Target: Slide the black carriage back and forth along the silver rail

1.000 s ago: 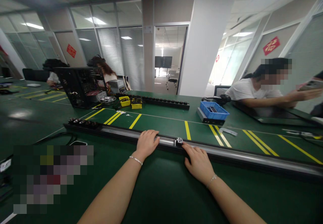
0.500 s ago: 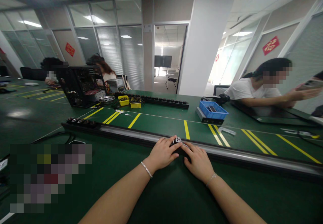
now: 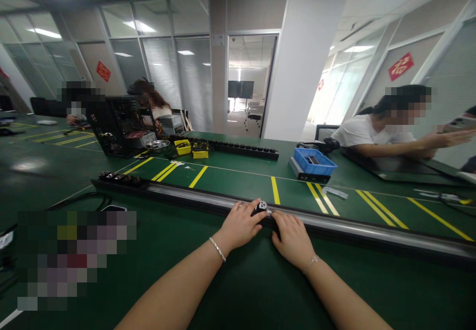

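Observation:
A long black rail (image 3: 353,228) with a shiny metal strip along its top lies across the table before me. On it sits a small black block with a silver-and-white top (image 3: 262,206). My left hand (image 3: 241,223) has its fingers closed around this block, hiding most of its left side. Just to the right, my right hand (image 3: 293,233) grips the rail, its bent fingers over the top and its thumb by the near side. A slight gap separates the right fingertips from the block. Several similar dark blocks (image 3: 122,179) sit at the rail's left end.
Beyond the rail stand an open black computer case (image 3: 119,124), yellow bins (image 3: 201,152), a second rail with blocks (image 3: 245,150) and a blue tray (image 3: 315,161) on a grey box. Yellow tape marks the green table. A phone (image 3: 113,209) lies left. Other people sit across the table.
My right fingers have drawn slightly right, off the small block and onto the rail. My left hand stays on the block, whose top shows more.

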The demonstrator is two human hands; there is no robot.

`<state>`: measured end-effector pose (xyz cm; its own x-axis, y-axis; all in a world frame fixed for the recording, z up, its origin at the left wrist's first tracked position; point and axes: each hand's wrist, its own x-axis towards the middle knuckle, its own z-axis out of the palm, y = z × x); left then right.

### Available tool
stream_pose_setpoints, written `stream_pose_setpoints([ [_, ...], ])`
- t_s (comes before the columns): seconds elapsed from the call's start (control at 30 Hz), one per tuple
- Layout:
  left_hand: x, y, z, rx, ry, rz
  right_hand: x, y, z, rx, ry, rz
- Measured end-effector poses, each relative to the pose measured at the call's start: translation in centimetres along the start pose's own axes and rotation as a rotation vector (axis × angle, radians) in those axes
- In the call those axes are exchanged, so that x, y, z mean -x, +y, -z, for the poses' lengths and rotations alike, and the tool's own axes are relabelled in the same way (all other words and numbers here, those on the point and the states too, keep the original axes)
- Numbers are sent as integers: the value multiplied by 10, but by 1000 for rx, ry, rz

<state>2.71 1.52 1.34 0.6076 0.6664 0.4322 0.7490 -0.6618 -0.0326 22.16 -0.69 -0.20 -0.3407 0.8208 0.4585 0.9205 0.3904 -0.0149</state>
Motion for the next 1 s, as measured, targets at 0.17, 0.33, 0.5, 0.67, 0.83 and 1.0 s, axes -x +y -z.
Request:
stream_pose_setpoints([
  [0.17, -1, 2, 0, -47, 24, -30, -1, 1, -4, 83, 47, -27],
  [0.33, -3, 7, 2, -91, 12, -100, 0, 2, -5, 95, 15, -24],
  [0.5, -3, 9, 1, -104, 9, -72, 0, 2, -4, 93, 23, -23],
  [0.67, -3, 11, -2, -113, 17, -54, 0, 2, -5, 93, 33, -26],
  [0.83, -7, 16, -3, -113, 50, -14, -1, 1, -2, 92, 21, -32],
  [1.0, -6, 14, 0, -115, 71, 57, -1, 0, 0, 85, 17, -33],
])
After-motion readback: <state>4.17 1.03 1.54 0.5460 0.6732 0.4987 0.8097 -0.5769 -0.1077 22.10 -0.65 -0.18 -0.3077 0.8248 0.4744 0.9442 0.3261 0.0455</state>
